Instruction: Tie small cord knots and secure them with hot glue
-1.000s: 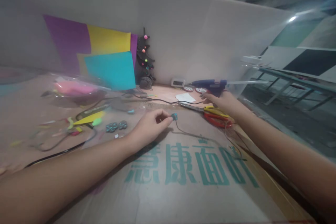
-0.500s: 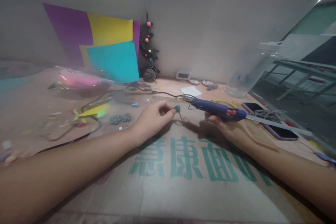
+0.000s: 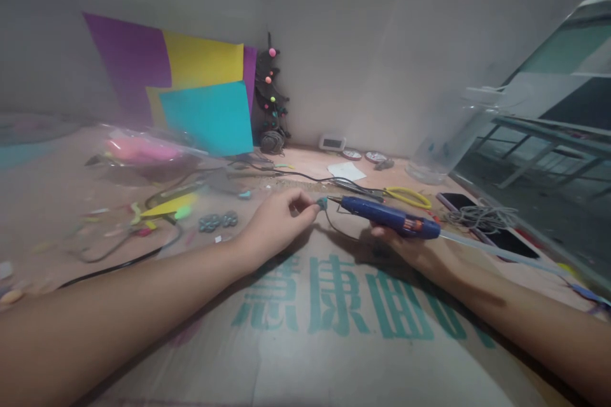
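Pinched between the thumb and fingertips of my left hand (image 3: 281, 219) is a small teal piece (image 3: 323, 203), with a thin grey cord (image 3: 337, 227) trailing from it. My right hand (image 3: 405, 245) is closed around a blue hot glue gun (image 3: 389, 216), whose metal tip points left, at or very close to the teal piece; I cannot tell if they touch. A clear glue stick (image 3: 496, 251) sticks out of the gun's back end. To the left of my left hand lie several grey-teal flower shapes (image 3: 218, 221).
Yellow-handled pliers (image 3: 408, 197), two phones (image 3: 510, 243) and coiled grey cord (image 3: 484, 217) lie on the right. A small decorated tree (image 3: 272, 102) and coloured sheets (image 3: 207, 117) stand at the back. A clear plastic cup (image 3: 427, 162) stands back right; a black cable (image 3: 305, 173) crosses behind my hands.
The glue gun has moved left and slightly down, bringing its tip up to the teal piece. My left hand keeps its pinch almost in place. The view has shifted slightly.
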{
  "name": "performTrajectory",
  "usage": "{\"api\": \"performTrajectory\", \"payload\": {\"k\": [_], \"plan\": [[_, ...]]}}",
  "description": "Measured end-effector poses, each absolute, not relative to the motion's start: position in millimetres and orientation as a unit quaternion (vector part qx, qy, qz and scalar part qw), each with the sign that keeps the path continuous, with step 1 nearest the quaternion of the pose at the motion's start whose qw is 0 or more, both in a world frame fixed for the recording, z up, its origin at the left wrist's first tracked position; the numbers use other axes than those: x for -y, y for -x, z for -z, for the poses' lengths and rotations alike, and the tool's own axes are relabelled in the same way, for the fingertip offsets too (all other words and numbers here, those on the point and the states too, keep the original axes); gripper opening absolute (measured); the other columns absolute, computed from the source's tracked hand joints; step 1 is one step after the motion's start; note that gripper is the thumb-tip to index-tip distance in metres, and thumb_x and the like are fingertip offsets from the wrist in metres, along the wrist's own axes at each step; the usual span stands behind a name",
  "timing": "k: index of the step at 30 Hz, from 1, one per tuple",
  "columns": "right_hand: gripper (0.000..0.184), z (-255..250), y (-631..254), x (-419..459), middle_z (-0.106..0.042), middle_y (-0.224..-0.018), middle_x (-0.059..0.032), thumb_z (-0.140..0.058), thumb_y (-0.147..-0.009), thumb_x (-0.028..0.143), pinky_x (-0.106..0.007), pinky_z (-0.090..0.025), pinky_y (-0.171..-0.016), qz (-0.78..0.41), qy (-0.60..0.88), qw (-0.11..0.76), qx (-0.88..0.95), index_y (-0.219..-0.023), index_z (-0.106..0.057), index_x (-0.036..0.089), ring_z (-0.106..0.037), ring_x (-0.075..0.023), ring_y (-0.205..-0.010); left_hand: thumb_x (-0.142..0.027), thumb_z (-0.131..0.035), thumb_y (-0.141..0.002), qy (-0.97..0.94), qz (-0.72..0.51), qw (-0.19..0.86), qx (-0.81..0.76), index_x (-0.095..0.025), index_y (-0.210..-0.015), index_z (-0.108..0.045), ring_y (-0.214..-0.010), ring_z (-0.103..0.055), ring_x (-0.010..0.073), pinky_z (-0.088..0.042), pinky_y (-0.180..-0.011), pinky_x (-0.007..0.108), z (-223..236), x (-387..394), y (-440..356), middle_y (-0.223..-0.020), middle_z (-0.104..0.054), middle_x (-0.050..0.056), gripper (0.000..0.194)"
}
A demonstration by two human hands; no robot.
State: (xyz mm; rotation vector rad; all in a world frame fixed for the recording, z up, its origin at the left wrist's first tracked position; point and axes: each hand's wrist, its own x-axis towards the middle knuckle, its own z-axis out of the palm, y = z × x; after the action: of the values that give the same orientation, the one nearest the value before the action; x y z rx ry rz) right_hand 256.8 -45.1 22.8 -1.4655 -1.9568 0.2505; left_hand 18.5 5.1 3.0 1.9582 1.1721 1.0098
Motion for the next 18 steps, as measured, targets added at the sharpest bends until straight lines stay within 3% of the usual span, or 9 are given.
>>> {"api": "performTrajectory", "payload": {"k": [10,18], "plan": [[0.013,-11,-263,39,-0.065,-0.069,-0.0024,-0.057,-0.082,0.04,-0.035,-0.055,-0.06,-0.092,0.567,0.282,0.769,-0.08,-0.062,0.028,-0.064,-0.0234,-0.069,-0.029,-0.056,-0.082,-0.752,-0.385,0.311,-0.436,-0.018,-0.075,-0.062,-0.07,-0.059,0.015,-0.043,-0.065,0.026,-6,-4,-18,-0.075,-0.066,-0.001,0.014],[0.02,-14,-260,41,-0.063,-0.064,-0.0016,-0.055,-0.084,0.044,-0.032,-0.052,-0.056,-0.073,0.564,0.285,0.772,-0.079,-0.062,0.026,-0.063,-0.0213,-0.063,-0.028,-0.056,-0.082,-0.755,-0.381,0.305,-0.438,-0.018,-0.074,-0.062,-0.069,-0.058,0.0153,-0.043,-0.065,0.026,-7,-3,-18,-0.075,-0.067,0.0,0.014]]}}
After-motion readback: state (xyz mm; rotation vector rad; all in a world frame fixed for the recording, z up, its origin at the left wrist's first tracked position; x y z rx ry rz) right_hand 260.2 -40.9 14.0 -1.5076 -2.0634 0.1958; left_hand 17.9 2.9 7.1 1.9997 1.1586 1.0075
